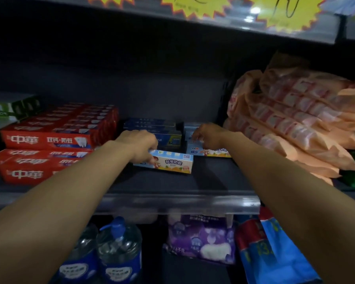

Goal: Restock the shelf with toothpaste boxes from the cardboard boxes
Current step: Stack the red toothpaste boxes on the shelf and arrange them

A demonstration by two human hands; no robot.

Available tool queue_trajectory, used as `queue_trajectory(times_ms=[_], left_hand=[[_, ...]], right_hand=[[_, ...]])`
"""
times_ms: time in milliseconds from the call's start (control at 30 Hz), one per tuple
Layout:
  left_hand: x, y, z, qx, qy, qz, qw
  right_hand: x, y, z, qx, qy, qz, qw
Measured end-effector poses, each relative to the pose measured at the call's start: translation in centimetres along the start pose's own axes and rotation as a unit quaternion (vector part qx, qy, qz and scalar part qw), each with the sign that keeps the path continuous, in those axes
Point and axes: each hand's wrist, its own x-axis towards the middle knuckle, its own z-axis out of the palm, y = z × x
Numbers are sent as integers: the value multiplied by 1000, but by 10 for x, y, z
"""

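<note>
Your light-blue toothpaste box (168, 162) lies at mid-frame on the shelf (172, 198), long axis running left to right. Your left hand (138, 145) grips its left end; your right hand (206, 135), upper right of it, seemingly pinches the neighbouring box (213, 151).

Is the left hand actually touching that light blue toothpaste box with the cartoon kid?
Touching. The head view shows the left hand gripping the light blue toothpaste box at its left end, fingers curled over its top and front face.
</note>
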Motion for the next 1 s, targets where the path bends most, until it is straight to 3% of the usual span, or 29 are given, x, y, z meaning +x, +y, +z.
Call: queue_trajectory(times_ms=[467,1000], left_hand=[[65,3,8,-8,-34,-13,999],[58,35,-4,2,-3,-7,1000]], right_hand=[[72,40,24,14,37,-4,999],[23,38,-22,-3,16,-2,1000]])
